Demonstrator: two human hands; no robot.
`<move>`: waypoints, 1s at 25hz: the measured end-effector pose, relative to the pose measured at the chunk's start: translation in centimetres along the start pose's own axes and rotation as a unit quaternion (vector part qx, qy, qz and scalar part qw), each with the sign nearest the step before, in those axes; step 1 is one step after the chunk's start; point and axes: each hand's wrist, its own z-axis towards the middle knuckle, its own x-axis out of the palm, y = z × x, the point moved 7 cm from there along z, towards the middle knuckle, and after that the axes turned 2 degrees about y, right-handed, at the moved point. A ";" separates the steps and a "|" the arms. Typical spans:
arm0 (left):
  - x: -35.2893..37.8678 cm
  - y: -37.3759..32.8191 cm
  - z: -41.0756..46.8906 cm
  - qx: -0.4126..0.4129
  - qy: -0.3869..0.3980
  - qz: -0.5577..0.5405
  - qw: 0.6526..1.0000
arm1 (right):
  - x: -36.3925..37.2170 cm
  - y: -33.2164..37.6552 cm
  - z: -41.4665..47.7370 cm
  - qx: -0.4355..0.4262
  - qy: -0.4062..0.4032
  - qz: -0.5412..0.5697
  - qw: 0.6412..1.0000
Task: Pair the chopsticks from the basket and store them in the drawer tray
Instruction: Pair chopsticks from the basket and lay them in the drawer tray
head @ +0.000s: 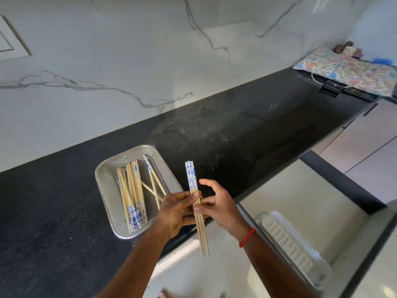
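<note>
Pairing underway: left hand (pixel 177 209) and right hand (pixel 219 204) pinch a chopstick bundle (pixel 191 179). Basket (pixel 108 190) holds many more; drawer tray (pixel 281 235) shows none.

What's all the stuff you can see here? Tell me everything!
Held chopsticks: about three, wooden with blue-and-white tops, between both hands.
Basket chopsticks: a loose heap, same colours, in the basket.
Basket: one, silver mesh, on the counter, left of the hands.
Counter: one, black, below the wall.
Wall: one, white marble with grey veins, behind.
Flowered cloth: one, many colours, far right end of counter.
Tray: one, white, lower right, below the counter.
Left hand: one, gripping the held chopsticks.
Right hand: one, red thread on wrist, pinching them.
</note>
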 end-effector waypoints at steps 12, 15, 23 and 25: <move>11.0 7.3 0.9 -0.025 0.009 0.067 0.997 | -9.4 -8.7 -5.8 0.010 -0.033 0.015 0.999; 13.0 9.2 1.0 -0.028 0.019 0.083 0.996 | -11.3 -10.5 -7.1 0.031 -0.042 0.013 0.999; 15.6 12.4 1.3 -0.077 0.005 0.130 0.988 | -22.4 -15.4 -10.3 0.083 -0.133 -0.274 0.949; 15.9 13.0 1.2 -0.087 -0.001 0.129 0.988 | -23.9 -18.0 -10.8 0.125 -0.139 -0.324 0.927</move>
